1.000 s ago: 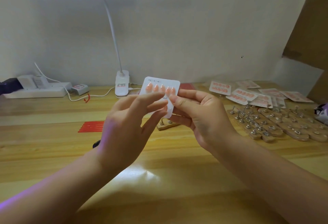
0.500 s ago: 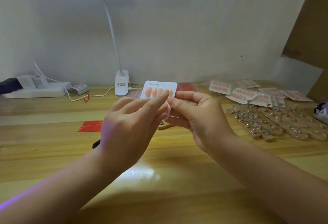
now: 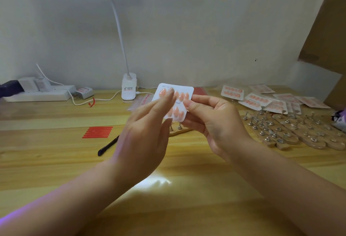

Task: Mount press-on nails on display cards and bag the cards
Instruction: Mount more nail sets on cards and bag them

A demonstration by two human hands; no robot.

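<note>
A white display card (image 3: 184,90) with two rows of peach press-on nails is held up over the middle of the wooden table. My right hand (image 3: 213,123) pinches its right edge between thumb and fingers. My left hand (image 3: 144,133) is in front of the card's left side with its fingers straight and blurred, the fingertips over the top row of nails; whether they touch is unclear. Behind the hands a small wooden nail stand (image 3: 177,130) with metal pegs lies on the table, mostly hidden.
Finished nail cards (image 3: 256,100) lie at the back right, with several wooden peg stands (image 3: 292,129) in front of them. Red strips (image 3: 98,132) and a black tool (image 3: 107,146) lie left of centre. A desk lamp base (image 3: 128,88), power strip (image 3: 37,93) and clear bags (image 3: 142,101) sit along the wall.
My left hand has let go of the card and opened, its fingers now straight. The card's lower row of nails is uncovered, and it stays in my right hand.
</note>
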